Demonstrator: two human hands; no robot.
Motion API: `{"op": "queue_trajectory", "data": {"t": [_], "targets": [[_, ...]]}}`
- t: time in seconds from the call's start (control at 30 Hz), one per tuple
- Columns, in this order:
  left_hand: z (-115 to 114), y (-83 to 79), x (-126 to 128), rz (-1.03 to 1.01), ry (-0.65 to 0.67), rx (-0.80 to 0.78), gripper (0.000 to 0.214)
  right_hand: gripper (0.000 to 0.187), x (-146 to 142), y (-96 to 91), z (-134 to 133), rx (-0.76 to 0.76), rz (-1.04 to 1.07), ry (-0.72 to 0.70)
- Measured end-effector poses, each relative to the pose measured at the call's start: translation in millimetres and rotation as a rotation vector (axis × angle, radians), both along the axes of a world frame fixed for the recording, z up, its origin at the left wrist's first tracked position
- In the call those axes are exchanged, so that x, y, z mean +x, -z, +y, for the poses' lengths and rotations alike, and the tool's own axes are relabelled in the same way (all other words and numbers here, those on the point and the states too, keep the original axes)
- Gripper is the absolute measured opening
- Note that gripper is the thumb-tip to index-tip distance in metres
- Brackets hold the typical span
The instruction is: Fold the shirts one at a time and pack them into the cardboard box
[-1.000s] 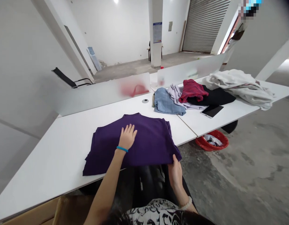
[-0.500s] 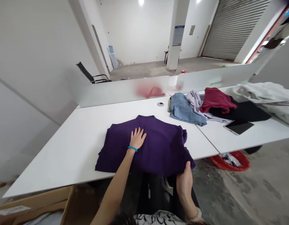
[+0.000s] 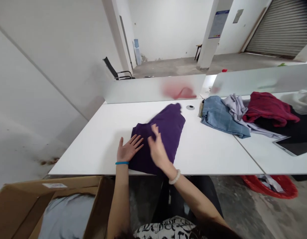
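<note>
A purple shirt (image 3: 168, 131) lies on the white table (image 3: 98, 146), its right part folded over to the left, with one end reaching toward the back. My left hand (image 3: 129, 149), a blue band at its wrist, is at the shirt's left edge, palm turned up and fingers spread. Over the middle of the cloth is my right hand (image 3: 157, 147), wearing a pale beaded bracelet; its fingers are apart and partly blurred. Neither hand grips the fabric. Whether the right fingertips touch the cloth I cannot tell.
To the right lie blue folded clothing (image 3: 218, 114), a lilac garment (image 3: 235, 105), a red garment (image 3: 269, 108) and a tablet (image 3: 295, 146). A cardboard box (image 3: 100, 196) holding grey cloth stands at lower left. Below the table's right part sits a red-lined bin (image 3: 289, 187). A frosted divider (image 3: 135, 89) edges the back.
The shirt's right side has been folded over leftward. My right hand has let go of its edge and moved up over the cloth. My left hand has shifted to the left edge, palm up.
</note>
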State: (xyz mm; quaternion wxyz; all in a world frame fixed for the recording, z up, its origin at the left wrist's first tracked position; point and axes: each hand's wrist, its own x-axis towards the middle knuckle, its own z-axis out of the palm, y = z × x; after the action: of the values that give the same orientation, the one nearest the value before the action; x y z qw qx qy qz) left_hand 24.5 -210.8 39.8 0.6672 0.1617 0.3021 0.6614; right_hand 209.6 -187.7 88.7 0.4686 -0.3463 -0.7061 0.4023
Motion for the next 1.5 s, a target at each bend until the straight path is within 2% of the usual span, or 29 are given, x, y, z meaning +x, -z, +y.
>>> {"op": "queue_trajectory", "data": {"t": [0.07,0.13,0.2,0.27,0.33,0.4,0.47,0.53,0.63,0.73,0.8,0.9,1.0,1.1,1.2,1.3,1.4,1.5], "targets": [[-7,-0.7,-19,0.107,-0.057,-0.077,0.073,0.055,-31,19.7,-17,0.202,-0.320,-0.163],[-7,1.4,-31,0.306,-0.100,-0.190,0.072,0.059,-46,42.0,-36,0.337,-0.560,-0.279],[-1,6.8,-34,0.563,-0.145,-0.285,0.065,0.062,-43,57.0,-51,0.438,-0.658,-0.363],[6,14.9,-31,0.756,-0.182,-0.315,0.063,0.059,-27,59.6,-61,0.505,-0.637,-0.415],[12,24.0,-27,0.891,-0.219,-0.286,0.068,0.047,-5,52.9,-65,0.523,-0.562,-0.401],[16,32.0,-24,1.010,-0.253,-0.242,0.071,0.038,19,45.5,-64,0.504,-0.503,-0.303],[16,36.9,-26,1.097,-0.273,-0.212,0.069,0.037,40,45.5,-61,0.474,-0.515,-0.164],[14,36.5,-29,1.143,-0.278,-0.207,0.065,0.044,56,54.9,-59,0.451,-0.614,-0.084],[12,23.7,-30,1.310,-0.344,-0.225,0.056,0.058,70,75.8,-59,0.437,-0.798,-0.129],[20,-1.3,-10,1.517,-0.413,-0.154,0.048,0.055,74,86.9,-60,0.418,-0.879,-0.171],[32,-18.0,16,1.538,-0.324,0.013,0.045,0.056,74,86.2,-60,0.405,-0.887,-0.191],[57,-26.9,67,1.465,-0.012,0.338,0.046,0.057,75,80.4,-58,0.378,-0.891,-0.236],[81,-8.8,105,1.485,0.261,0.510,0.046,0.058,76,76.1,-58,0.339,-0.888,-0.266],[97,19.0,115,1.519,0.376,0.481,0.048,0.061,77,73.5,-59,0.298,-0.881,-0.276],[105,32.3,110,1.495,0.392,0.466,0.049,0.061,78,71.0,-59,0.271,-0.871,-0.298],[107,25.3,99,1.421,0.345,0.446,0.046,0.060,82,70.9,-61,0.244,-0.857,-0.300],[112,10.6,78,1.425,0.191,0.417,0.045,0.061,89,74.2,-67,0.200,-0.843,-0.257],[119,4.8,43,1.608,-0.009,0.297,0.053,0.062,100,79.0,-80,0.188,-0.790,-0.232]]}}
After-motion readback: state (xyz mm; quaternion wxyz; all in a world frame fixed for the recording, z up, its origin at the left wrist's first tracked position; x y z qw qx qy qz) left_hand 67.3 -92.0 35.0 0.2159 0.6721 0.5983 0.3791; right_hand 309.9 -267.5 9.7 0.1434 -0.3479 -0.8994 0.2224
